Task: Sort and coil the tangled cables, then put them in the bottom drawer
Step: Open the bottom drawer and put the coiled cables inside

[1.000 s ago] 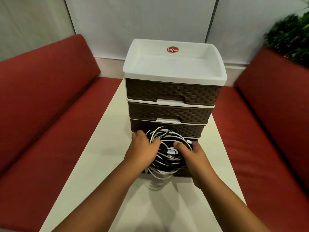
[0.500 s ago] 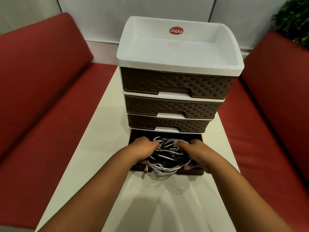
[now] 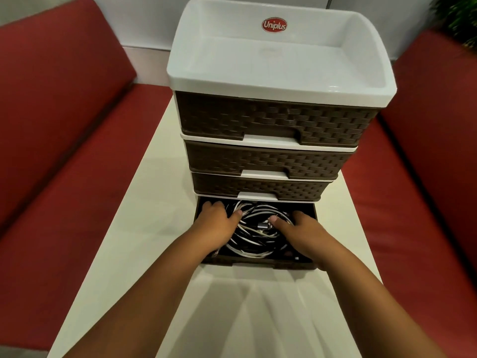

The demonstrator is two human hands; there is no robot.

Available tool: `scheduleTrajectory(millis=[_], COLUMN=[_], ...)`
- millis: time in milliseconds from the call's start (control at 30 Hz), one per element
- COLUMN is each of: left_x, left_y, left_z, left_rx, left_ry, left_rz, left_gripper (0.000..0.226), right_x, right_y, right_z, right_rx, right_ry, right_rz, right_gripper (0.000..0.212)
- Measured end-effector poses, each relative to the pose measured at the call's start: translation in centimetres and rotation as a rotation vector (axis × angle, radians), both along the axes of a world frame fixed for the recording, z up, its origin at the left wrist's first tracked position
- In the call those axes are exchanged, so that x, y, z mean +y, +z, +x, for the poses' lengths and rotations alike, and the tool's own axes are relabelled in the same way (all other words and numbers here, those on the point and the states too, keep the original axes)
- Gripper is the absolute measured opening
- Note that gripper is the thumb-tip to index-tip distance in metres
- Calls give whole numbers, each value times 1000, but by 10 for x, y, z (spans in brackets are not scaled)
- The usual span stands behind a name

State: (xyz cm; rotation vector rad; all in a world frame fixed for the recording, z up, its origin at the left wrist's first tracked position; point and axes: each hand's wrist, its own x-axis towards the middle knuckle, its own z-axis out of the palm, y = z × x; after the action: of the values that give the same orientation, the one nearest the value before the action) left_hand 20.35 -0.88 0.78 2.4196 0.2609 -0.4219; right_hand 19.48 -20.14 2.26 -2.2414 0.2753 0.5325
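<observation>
A coil of white and black cables (image 3: pixel 254 235) lies inside the pulled-out bottom drawer (image 3: pixel 258 265) of a brown-and-white drawer unit (image 3: pixel 271 120). My left hand (image 3: pixel 215 224) rests on the coil's left side, fingers curled over the cables and thumb pointing inward. On the right side my right hand (image 3: pixel 300 229) does the same, thumb beside a metal plug (image 3: pixel 262 225). Both hands sit within the drawer and hide the coil's edges.
The unit stands on a cream table (image 3: pixel 144 228), with three shut drawers above the open one and a white top tray (image 3: pixel 278 50). Red benches (image 3: pixel 64 151) flank the table on both sides. A green plant (image 3: pixel 456 11) is at the far right.
The coil went from above the drawer front down into the open bottom drawer, both hands lowering with it. The camera moved closer to the unit.
</observation>
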Motion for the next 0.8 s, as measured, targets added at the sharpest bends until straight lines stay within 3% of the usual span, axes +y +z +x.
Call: scheduleTrajectory(millis=[100, 167, 267, 400, 567, 800], left_x=[8, 9, 3, -2, 2, -2], left_y=[8, 13, 11, 7, -3, -1], left_z=[-8, -11, -12, -6, -6, -8], left_rx=[-115, -69, 26, -57, -131, -209], left_ry=[-33, -89, -104, 0, 98, 55], left_rz=[113, 180, 157, 49, -111, 177], left_gripper=[43, 38, 36, 32, 41, 26], right_x=[-9, -13, -10, -6, -11, -7], right_y=[15, 18, 11, -2, -3, -4], right_z=[-1, 1, 1, -4, -9, 8], right_rx=[-183, -220, -136, -127, -133, -145], right_ry=[86, 106, 114, 12, 39, -12], right_rz=[-262, -313, -246, -109, -33, -168], right_gripper=[39, 32, 31, 25, 26, 31])
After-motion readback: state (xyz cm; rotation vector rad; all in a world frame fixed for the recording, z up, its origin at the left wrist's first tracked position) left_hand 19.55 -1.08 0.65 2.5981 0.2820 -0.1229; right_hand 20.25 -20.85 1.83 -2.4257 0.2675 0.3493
